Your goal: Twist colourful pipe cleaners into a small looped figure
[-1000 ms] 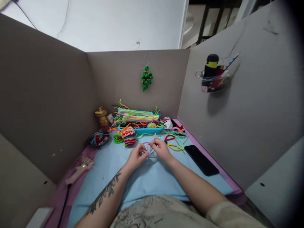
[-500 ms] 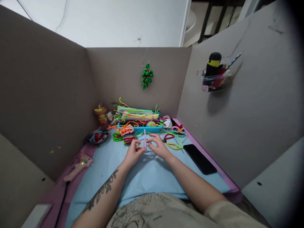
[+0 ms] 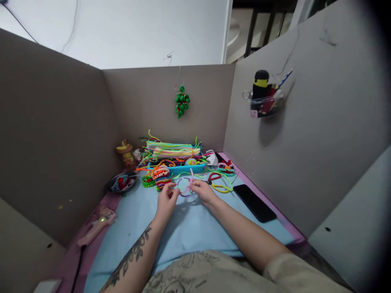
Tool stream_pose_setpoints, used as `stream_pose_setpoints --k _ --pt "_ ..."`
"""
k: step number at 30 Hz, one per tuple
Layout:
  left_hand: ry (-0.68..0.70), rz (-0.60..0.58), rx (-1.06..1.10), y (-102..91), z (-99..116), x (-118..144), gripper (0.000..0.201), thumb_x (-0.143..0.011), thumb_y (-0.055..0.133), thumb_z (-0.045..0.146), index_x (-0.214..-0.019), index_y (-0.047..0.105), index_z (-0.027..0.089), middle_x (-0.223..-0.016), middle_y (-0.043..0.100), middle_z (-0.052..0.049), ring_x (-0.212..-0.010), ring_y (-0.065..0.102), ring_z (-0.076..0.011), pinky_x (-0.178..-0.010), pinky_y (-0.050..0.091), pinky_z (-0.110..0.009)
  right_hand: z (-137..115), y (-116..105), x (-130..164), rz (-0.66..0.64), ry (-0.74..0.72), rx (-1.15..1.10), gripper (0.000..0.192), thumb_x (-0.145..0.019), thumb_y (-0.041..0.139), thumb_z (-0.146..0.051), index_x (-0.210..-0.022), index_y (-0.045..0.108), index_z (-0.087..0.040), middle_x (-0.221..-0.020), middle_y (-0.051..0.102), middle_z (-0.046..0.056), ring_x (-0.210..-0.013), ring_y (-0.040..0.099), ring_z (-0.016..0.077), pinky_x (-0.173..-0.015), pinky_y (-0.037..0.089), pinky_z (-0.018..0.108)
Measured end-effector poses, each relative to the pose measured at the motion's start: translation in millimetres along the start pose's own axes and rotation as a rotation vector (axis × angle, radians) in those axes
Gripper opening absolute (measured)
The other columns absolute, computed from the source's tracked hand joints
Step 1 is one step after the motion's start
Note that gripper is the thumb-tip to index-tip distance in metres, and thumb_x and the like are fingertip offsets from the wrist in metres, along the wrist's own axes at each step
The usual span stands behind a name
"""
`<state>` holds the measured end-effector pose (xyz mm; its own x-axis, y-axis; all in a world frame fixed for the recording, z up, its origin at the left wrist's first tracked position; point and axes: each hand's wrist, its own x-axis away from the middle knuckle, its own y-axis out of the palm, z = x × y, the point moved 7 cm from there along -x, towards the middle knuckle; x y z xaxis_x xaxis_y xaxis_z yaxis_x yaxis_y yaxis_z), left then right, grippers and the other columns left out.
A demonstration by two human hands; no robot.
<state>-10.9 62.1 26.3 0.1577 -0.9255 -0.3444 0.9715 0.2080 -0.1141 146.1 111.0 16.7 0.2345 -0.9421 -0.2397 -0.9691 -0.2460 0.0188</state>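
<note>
Between my hands is a purple ring of pipe cleaner (image 3: 183,195) with pale green strands inside it. A pink pipe cleaner (image 3: 192,174) stands up at its right side. My right hand (image 3: 204,191) pinches the pink piece between thumb and fingers, where it meets the ring. Beside the ring's left edge is my left hand (image 3: 168,196), its fingers bent and thumb and index apart. Whether the left thumb touches the ring is hard to see. Shadows of the ring fall on the blue cloth (image 3: 195,228) below.
A blue tray (image 3: 195,168) heaped with pipe cleaners (image 3: 177,152) stands at the back. Scissors (image 3: 221,188) lie right of my hands, near a black phone (image 3: 255,203). At left are a dark bowl (image 3: 134,185) and a pink glue gun (image 3: 97,228). Grey panels (image 3: 165,106) enclose three sides.
My right hand has closed on the pink pipe cleaner, while my left fingers have come away from it to the left. The ring has turned more face-on. The camera view has shifted slightly.
</note>
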Motion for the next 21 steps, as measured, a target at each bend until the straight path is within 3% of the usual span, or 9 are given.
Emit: stream_pose_setpoints --k 6,14,21 --pt "0.005 -0.098 0.007 12.5 5.1 8.4 0.050 -0.071 0.061 0.037 -0.114 0.048 0.016 -0.082 0.067 -0.007 -0.055 0.055 -0.0111 -0.048 0.042 -0.021 -0.1 3.6 1.3 0.042 -0.023 -0.045 0.028 -0.061 0.067 -0.043 -0.054 0.059 -0.017 -0.086 0.060 0.004 -0.090 0.052 0.0202 -0.086 0.033 0.032" --pt "-0.086 -0.133 0.068 15.5 2.9 7.5 0.051 -0.067 0.065 0.037 -0.109 0.056 0.009 -0.069 0.063 -0.004 -0.055 0.054 -0.0114 -0.047 0.043 -0.021 1.0 23.5 10.2 -0.090 0.017 -0.162 0.025 -0.061 0.070 -0.037 -0.071 0.063 -0.016 -0.073 0.060 0.001 -0.073 0.052 0.0148 -0.074 0.037 0.028" --pt "-0.092 -0.115 0.068 13.2 2.4 6.4 0.051 -0.065 0.066 0.038 -0.107 0.059 0.009 -0.066 0.062 -0.004 -0.052 0.050 -0.0097 -0.043 0.042 -0.019 5.9 22.4 7.7 -0.061 0.098 -0.307 0.024 -0.064 0.068 -0.038 -0.069 0.060 -0.016 -0.063 0.055 -0.002 -0.059 0.046 0.0097 -0.060 0.033 0.023"
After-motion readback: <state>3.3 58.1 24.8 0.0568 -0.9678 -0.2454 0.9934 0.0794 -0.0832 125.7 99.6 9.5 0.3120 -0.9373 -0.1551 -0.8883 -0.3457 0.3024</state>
